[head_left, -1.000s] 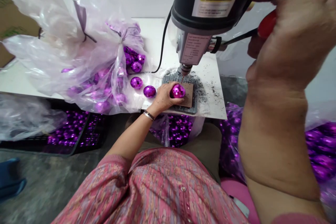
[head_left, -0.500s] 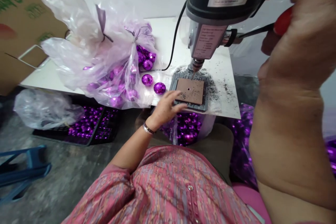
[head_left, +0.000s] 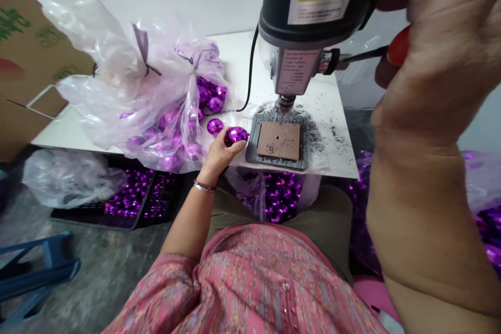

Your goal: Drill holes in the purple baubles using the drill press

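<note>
My left hand (head_left: 219,156) is shut around a purple mirror ball (head_left: 236,136), just left of the brown pad (head_left: 278,140), which has a small hole near its middle. A second mirror ball (head_left: 215,127) lies on the white table (head_left: 332,156) close to my fingers. High at the right, my right hand (head_left: 442,57) grips the red handle (head_left: 398,46) of the bench drill's lever, partly hidden by my fingers. The drill's thin bit (head_left: 281,117) hangs just above the pad, which sits on a grey metal plate (head_left: 274,164).
Dark drill dust is scattered around the plate. A tied clear plastic bag (head_left: 168,88) of purple balls rests on the table's left. Below are a black crate of balls (head_left: 136,198), another bag of balls (head_left: 274,198), a cardboard box (head_left: 27,47) and a blue stool (head_left: 39,271).
My left hand left the pad with its ball gone, then took another ball from the table. The drill bit stands above the bare pad, and my right hand stays on the handle.
</note>
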Demonstrator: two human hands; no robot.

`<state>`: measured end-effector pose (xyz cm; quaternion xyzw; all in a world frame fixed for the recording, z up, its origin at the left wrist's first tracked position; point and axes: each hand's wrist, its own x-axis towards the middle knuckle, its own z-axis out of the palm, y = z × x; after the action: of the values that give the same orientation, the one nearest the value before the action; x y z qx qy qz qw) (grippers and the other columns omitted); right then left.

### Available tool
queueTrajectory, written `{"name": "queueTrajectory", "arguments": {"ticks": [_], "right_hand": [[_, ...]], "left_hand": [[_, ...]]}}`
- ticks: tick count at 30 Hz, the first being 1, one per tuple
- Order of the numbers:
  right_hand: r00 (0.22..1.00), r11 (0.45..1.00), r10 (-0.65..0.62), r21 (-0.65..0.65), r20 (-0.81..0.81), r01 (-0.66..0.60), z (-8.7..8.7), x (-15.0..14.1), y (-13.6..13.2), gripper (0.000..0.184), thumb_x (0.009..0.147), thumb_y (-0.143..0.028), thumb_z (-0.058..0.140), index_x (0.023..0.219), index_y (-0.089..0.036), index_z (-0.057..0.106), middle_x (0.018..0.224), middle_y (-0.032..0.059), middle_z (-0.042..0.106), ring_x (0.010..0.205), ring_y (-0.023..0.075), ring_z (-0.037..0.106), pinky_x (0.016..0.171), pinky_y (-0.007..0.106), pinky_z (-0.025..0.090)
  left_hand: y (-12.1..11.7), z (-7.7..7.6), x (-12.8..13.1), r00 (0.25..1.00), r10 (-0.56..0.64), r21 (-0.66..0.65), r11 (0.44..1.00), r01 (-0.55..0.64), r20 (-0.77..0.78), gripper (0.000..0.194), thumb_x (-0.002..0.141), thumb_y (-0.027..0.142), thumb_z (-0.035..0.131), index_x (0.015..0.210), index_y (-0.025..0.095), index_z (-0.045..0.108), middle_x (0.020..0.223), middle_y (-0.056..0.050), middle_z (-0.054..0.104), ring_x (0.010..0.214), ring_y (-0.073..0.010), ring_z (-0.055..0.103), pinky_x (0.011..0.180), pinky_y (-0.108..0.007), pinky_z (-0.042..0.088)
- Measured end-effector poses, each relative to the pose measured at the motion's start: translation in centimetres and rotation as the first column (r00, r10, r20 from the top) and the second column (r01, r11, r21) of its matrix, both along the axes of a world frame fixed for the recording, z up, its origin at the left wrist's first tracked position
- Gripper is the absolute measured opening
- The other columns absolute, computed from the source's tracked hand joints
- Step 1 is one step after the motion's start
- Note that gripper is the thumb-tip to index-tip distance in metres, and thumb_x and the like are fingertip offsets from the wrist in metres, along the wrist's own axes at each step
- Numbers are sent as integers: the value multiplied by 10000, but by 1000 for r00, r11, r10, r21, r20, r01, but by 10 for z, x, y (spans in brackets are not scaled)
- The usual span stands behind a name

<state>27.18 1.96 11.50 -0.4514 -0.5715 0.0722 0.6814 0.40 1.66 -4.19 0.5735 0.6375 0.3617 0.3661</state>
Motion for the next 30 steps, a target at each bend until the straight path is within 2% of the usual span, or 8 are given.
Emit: {"name": "queueTrajectory", "arguments": {"ticks": [3, 6, 10, 15, 20, 24, 26, 30], "right_hand": [[999, 999, -48, -22, 9, 48, 1, -2, -2, 371, 1022, -275, 440, 907, -93, 742, 939, 70, 702, 944, 108, 696, 936, 263, 563], [999, 998, -54, -37, -3, 54, 2, -4, -4, 360, 1025, -276, 450, 903, -89, 733, 935, 77, 696, 941, 112, 694, 927, 264, 574], [999, 998, -42, -47, 17, 42, 3, -5, -9, 351, 1034, -264, 437, 913, -85, 714, 866, 55, 659, 866, 78, 654, 931, 248, 568], [995, 998, -47, -45, 84, 51, 9, -7, -12, 358, 1038, -209, 411, 911, -56, 710, 701, -3, 512, 569, -22, 374, 777, 186, 476], [990, 983, -82, -153, 113, 99, 20, -13, -19, 463, 1049, -285, 363, 841, -57, 708, 662, -18, 438, 648, -39, 376, 733, 149, 371], [979, 979, -87, -165, 186, 119, 22, -13, -23, 918, 992, -649, 0, 765, -83, 686, 659, 10, 394, 689, -17, 373, 804, 192, 388], [970, 974, -90, -183, 227, 134, 21, -13, -22, 1015, 952, -644, -160, 742, -99, 670, 677, 29, 378, 733, -4, 394, 872, 211, 404], [955, 963, -132, -193, 266, 187, 19, -12, -22, 1031, 922, -620, -240, 736, -105, 633, 799, 54, 468, 904, 22, 511, 964, 231, 450]], "left_hand": [[-4, 2, 5, 874, -36, -148, 981, 123, 484, 481, 776, 597, 649, 1068, 215, 627, 930, -75, 715, 797, -197, 665, 809, -386, 583], [-6, 2, 13, 798, -58, -181, 962, 206, 599, 500, 752, 628, 657, 1031, 216, 612, 880, -68, 695, 742, -175, 642, 718, -341, 556], [-2, 8, 26, 889, -191, -83, 966, 246, 416, 575, 759, 533, 729, 1223, 215, 609, 989, -47, 706, 790, -161, 643, 687, -286, 516], [19, 16, 38, 934, -346, 68, 938, 341, 89, 613, 729, 447, 817, 1251, 176, 642, 1133, -66, 705, 1018, -206, 648, 927, -330, 530], [38, 13, 45, 921, -381, 40, 922, 385, -77, 739, 650, 340, 891, 1330, 210, 632, 1227, -72, 723, 1110, -249, 662, 1009, -382, 528], [42, 17, 51, 921, -346, 9, 935, 353, -176, 742, 627, 322, 900, 1313, 187, 654, 1190, -69, 751, 1078, -256, 681, 1003, -399, 532], [42, 20, 55, 913, -350, -17, 935, 355, -210, 723, 627, 325, 897, 1295, 164, 672, 1148, -67, 763, 1038, -252, 691, 982, -392, 539], [43, 27, 62, 886, -375, -45, 925, 378, -274, 689, 641, 322, 889, 1282, 164, 691, 1124, -53, 769, 1028, -254, 690, 976, -390, 544]]}}
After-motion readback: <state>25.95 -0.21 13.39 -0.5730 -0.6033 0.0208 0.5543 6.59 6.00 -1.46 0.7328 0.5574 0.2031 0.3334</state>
